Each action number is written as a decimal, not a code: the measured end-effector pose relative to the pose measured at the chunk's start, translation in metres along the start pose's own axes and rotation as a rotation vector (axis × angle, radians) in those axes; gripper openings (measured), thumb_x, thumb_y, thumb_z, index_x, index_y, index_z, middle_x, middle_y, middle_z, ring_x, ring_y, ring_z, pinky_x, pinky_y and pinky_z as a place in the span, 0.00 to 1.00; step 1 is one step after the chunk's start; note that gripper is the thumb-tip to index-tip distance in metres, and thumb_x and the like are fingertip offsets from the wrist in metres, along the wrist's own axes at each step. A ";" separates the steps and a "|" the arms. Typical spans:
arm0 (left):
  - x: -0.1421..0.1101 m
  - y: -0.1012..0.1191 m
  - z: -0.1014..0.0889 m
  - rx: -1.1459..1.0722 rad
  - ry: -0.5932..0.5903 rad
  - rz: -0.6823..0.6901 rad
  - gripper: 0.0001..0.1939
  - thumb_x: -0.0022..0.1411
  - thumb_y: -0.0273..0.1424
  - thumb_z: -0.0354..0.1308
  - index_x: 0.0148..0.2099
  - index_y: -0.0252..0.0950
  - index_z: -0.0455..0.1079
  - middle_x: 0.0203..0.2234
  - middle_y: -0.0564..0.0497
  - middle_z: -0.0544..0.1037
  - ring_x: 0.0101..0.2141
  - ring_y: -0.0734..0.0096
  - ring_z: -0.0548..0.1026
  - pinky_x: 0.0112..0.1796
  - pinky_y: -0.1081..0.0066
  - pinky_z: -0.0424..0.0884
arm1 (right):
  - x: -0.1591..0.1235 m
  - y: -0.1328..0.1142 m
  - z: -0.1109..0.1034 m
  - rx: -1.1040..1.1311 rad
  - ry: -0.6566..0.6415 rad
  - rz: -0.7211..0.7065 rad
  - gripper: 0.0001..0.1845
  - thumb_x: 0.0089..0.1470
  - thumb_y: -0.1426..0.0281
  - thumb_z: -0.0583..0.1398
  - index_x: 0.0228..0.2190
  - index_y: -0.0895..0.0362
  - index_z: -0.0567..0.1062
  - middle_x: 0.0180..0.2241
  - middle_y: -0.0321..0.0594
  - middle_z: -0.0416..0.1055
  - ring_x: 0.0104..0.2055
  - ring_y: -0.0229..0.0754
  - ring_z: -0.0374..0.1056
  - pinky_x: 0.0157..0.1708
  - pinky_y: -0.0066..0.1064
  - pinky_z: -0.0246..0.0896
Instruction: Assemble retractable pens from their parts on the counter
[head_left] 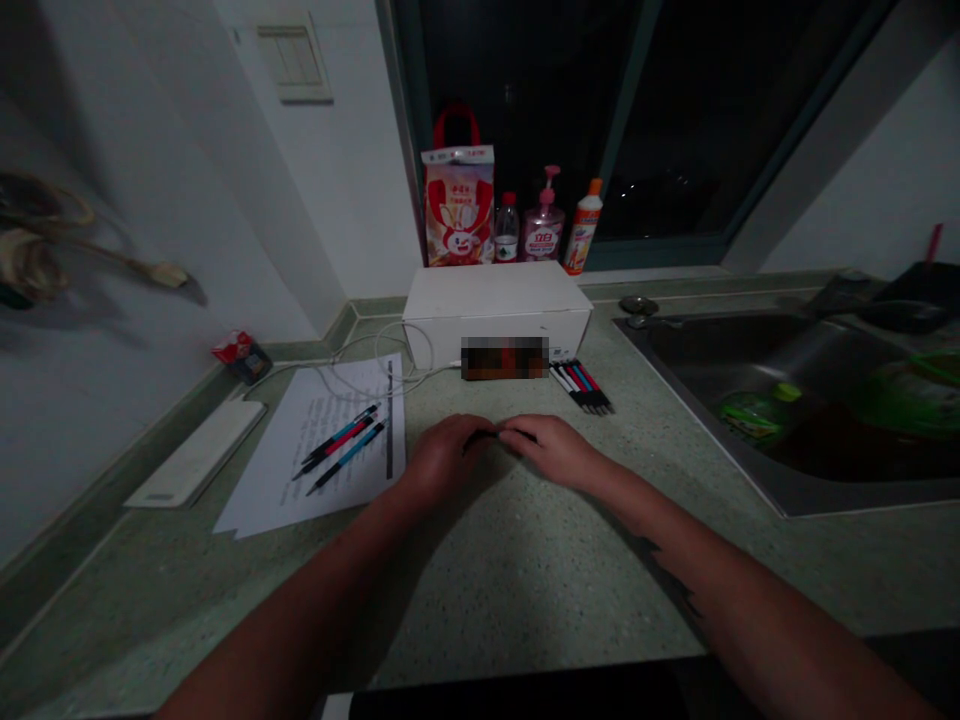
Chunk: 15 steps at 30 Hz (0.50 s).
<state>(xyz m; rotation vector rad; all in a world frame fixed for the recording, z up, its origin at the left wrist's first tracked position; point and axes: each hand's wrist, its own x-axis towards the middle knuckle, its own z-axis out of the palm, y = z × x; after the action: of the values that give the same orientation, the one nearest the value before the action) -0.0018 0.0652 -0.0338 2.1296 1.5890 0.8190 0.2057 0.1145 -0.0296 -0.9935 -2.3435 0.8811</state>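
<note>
My left hand (444, 455) and my right hand (551, 447) meet above the countertop, both closed on a slim black pen (489, 433) that spans the gap between them. Much of the pen is hidden by my fingers. Left of my left hand, several blue, red and black pens (345, 448) lie on printed paper sheets (274, 430). Beyond my right hand is a row of pens (581, 388) in white, black, blue and red, side by side on the counter.
A white box (495, 295) stands behind my hands, with a blurred-out device (505, 358) leaning on it and a white cable (360, 365) beside it. Bottles (544, 228) and a red bag (459, 210) stand behind. The sink (757, 470) is right; a white power strip (196, 452) left.
</note>
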 end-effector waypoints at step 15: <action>0.000 -0.001 0.003 -0.038 0.028 -0.040 0.10 0.67 0.30 0.58 0.47 0.40 0.79 0.40 0.49 0.83 0.40 0.63 0.79 0.44 0.65 0.73 | -0.003 -0.004 -0.001 -0.252 0.113 -0.088 0.04 0.64 0.72 0.62 0.39 0.55 0.78 0.38 0.43 0.77 0.44 0.47 0.71 0.45 0.37 0.64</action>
<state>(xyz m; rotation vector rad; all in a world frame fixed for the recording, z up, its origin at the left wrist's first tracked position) -0.0011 0.0658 -0.0367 2.0619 1.6112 0.8628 0.2065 0.1109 -0.0268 -0.9992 -2.4202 0.4906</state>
